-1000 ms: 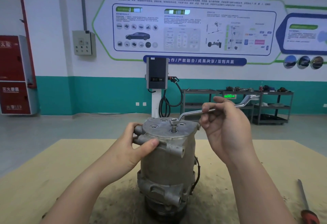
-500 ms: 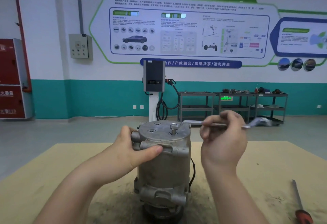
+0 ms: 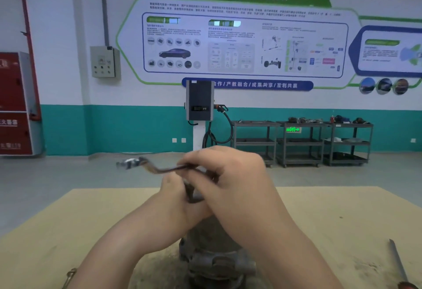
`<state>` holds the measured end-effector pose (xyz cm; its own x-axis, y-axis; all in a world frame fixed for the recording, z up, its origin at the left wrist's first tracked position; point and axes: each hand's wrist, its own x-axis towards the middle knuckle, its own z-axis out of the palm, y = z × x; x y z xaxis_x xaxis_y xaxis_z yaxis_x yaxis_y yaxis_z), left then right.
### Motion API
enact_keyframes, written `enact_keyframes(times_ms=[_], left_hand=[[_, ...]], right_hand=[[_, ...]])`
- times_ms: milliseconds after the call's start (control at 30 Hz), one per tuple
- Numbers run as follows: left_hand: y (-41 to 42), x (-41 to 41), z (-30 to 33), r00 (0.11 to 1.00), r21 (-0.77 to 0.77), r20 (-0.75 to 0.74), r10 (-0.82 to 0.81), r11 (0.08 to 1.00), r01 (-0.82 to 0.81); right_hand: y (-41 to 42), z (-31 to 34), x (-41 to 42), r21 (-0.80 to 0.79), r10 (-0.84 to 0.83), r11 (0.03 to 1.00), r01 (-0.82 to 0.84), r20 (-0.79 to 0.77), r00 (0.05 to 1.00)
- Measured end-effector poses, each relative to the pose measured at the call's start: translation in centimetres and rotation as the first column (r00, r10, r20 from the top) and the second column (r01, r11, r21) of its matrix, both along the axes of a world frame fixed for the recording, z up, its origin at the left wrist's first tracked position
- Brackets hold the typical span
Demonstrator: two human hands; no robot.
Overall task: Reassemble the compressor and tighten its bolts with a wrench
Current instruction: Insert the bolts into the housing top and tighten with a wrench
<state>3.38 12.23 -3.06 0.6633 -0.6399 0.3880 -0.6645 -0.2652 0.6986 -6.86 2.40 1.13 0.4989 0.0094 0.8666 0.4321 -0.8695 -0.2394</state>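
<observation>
Right now the desk (image 3: 68,215) is the biggest thing, and the compressor (image 3: 212,256) stands on it near the front edge. Most of the compressor's top is hidden behind both hands. The right hand (image 3: 230,174) sits over the top of the compressor, its grip curled tight round the wrench (image 3: 159,169). The left hand (image 3: 175,199) is on the compressor's left side; I cannot tell if its grip holds the body or only presses on it. The wrench's far end pokes out to the left of the compressor and looks blurry. A screwdriver (image 3: 397,263) lies on the desk, well to the right. I think the wrench could slip off the bolt if it sits crooked, and knuckles might bump the metal.
</observation>
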Motion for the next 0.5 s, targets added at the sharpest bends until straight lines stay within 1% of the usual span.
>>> enact_keyframes(times_ms=[67, 133, 167, 200, 233, 267, 333, 367, 400, 433, 467, 500], left_hand=[[-0.1, 0.0, -0.4, 0.999, -0.008, -0.001, 0.032, 0.999, -0.032], [-0.2, 0.6, -0.8, 0.997, -0.031, -0.057, 0.053, 0.998, -0.055], [-0.2, 0.8, -1.0, 0.995, -0.058, -0.093, 0.025, 0.998, -0.030], [-0.2, 0.9, -1.0, 0.991, -0.082, -0.135, -0.007, 0.997, -0.004], [-0.1, 1.1, -1.0, 0.986, -0.106, -0.162, -0.043, 0.994, 0.026], [0.0, 1.3, -1.1, 0.980, -0.131, -0.185, -0.069, 0.990, 0.045], [0.2, 1.6, -1.3, 0.967, -0.185, -0.223, -0.123, 0.979, 0.082], [0.2, 1.8, -1.4, 0.961, -0.211, -0.237, -0.144, 0.973, 0.094], [0.2, 1.9, -1.5, 0.958, -0.224, -0.244, -0.153, 0.970, 0.098], [0.1, 2.0, -1.6, 0.953, -0.242, -0.256, -0.161, 0.965, 0.098], [0.1, 2.1, -1.7, 0.947, -0.254, -0.274, -0.166, 0.962, 0.095], [0.1, 2.2, -1.8, 0.946, -0.263, -0.278, -0.170, 0.960, 0.095]], right_hand=[[-0.7, 0.3, -0.4, 0.048, 0.039, 0.998, -0.043, 0.086, 0.996], [-1.9, 0.4, -0.8, 0.089, 0.090, 0.991, -0.105, 0.161, 0.983], [-2.4, 0.5, -0.9, 0.164, 0.136, 0.972, -0.168, 0.188, 0.973], [-3.0, 0.5, -1.0, 0.277, 0.191, 0.928, -0.249, 0.221, 0.956], [-3.5, 0.6, -0.9, 0.403, 0.227, 0.852, -0.332, 0.286, 0.931], [-4.1, 0.7, -0.8, 0.529, 0.230, 0.743, -0.409, 0.372, 0.899], [-5.5, 0.6, -0.7, 0.719, 0.190, 0.439, -0.540, 0.513, 0.837], [-6.3, 0.4, -0.6, 0.758, 0.200, 0.289, -0.584, 0.549, 0.812], [-6.8, 0.3, -0.4, 0.780, 0.223, 0.166, -0.603, 0.566, 0.793], [-7.3, 0.1, -0.2, 0.795, 0.253, 0.077, -0.602, 0.569, 0.783], [-7.5, -0.1, 0.0, 0.807, 0.285, 0.015, -0.590, 0.562, 0.777], [-7.7, -0.3, 0.3, 0.819, 0.309, -0.023, -0.573, 0.551, 0.775]])
